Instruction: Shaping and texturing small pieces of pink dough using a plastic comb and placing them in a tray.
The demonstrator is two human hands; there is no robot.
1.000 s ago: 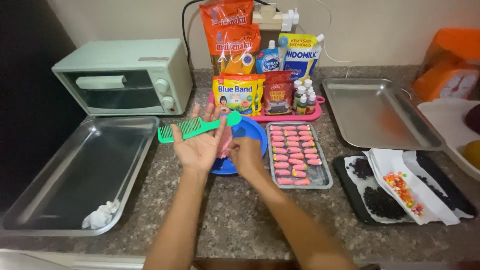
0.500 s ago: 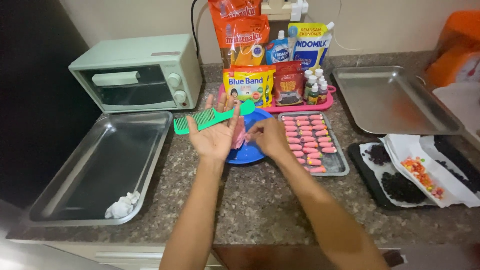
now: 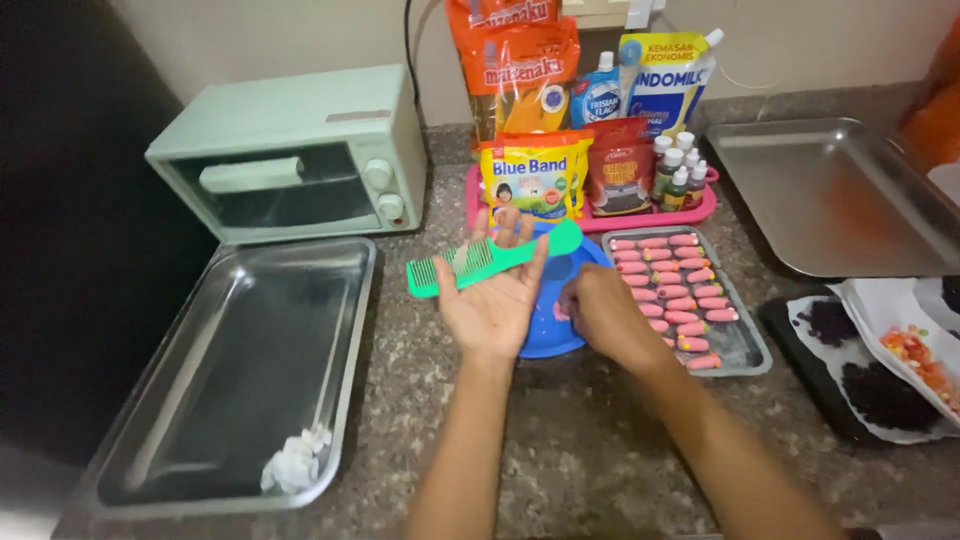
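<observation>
The counter is carrying everything. A big steel tray is lying at the left with a white paper wad in its near corner. A pale green oven is standing behind it, and a second big tray is sitting at the far right. A pink tray of packets and small bottles is standing at the back.

Nearer the middle, a small tray is holding rows of pink dough pieces. A blue plate is lying just left of it, partly under both hands.

The work in hand looks like shaping dough over the plate, with the comb serving as the tool (a judgement, not something seen outright). The green comb is lying across the left hand, teeth pointing left and handle reaching over the plate.

The left hand is facing palm up with its fingers spread flat, not gripping, so the comb is only resting on it. The forearm is coming up from the near edge, and the wrist is staying straight.

The right hand is bending knuckles-up over the plate, its fingers curling down toward a pink spot at their tips. Whether it is pinching a piece there cannot be told.

Any pressing against the comb is calling for a level, steady palm, since nothing is clamping the comb.
</observation>
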